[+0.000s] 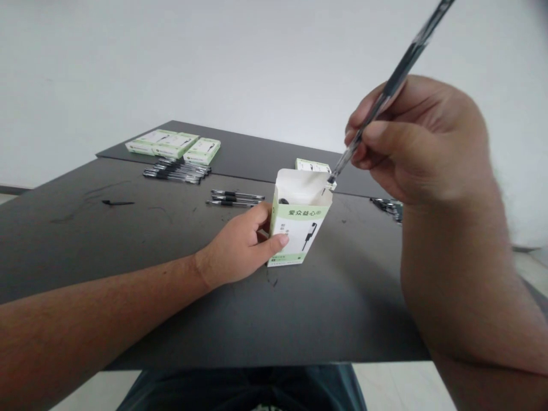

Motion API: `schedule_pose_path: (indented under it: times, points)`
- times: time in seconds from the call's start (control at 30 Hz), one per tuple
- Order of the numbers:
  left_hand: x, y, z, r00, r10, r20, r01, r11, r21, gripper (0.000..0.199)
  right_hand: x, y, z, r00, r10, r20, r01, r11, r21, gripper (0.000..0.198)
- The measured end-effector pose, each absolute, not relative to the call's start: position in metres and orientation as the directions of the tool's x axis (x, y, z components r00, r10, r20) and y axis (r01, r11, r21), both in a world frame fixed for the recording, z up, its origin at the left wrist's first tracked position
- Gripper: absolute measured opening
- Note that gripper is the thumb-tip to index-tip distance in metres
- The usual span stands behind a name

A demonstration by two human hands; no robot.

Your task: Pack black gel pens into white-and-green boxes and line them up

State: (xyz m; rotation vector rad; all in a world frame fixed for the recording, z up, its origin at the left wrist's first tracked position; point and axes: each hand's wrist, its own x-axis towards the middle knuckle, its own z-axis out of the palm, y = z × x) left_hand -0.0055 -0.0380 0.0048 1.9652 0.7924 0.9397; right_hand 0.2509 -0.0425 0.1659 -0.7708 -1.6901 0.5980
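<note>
My left hand point(246, 242) grips a white and green cardboard box point(295, 237) by its left side, thumb on the printed front. The box stands on the dark table with its top flap up, and something dark shows just inside the opening. Between thumb and fingers, my right hand point(423, 137) pinches a clear pen with a black grip point(405, 67). The pen slants down to the left, its lower end at the right side of the box's opening. Whether that end is inside the opening or in front of it, I cannot tell.
On the dark table point(205, 325), several pens point(177, 170) lie at the back left, with a few more pens point(235, 198) behind my left hand. Closed boxes point(173, 144) rest at the far left. Another box point(312, 165) lies behind the held one. Black-and-clear items point(387, 206) sit at right; a black pen cap point(117, 203) at left.
</note>
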Motion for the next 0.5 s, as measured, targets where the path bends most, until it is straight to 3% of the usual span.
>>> schedule_pose_path:
  times: [0.17,0.5]
  points:
    - [-0.006,-0.040,0.008,0.519,0.780,0.348,0.196,-0.505,0.840,0.044,0.244,-0.039,0.160,-0.374,0.765,0.525,0.281,0.633,-0.721,0.011]
    - [-0.006,-0.041,0.009,0.514,0.781,0.354,0.185,-0.504,0.843,0.041,0.255,-0.033,0.159,-0.526,0.800,0.290,0.410,0.537,-0.737,0.019]
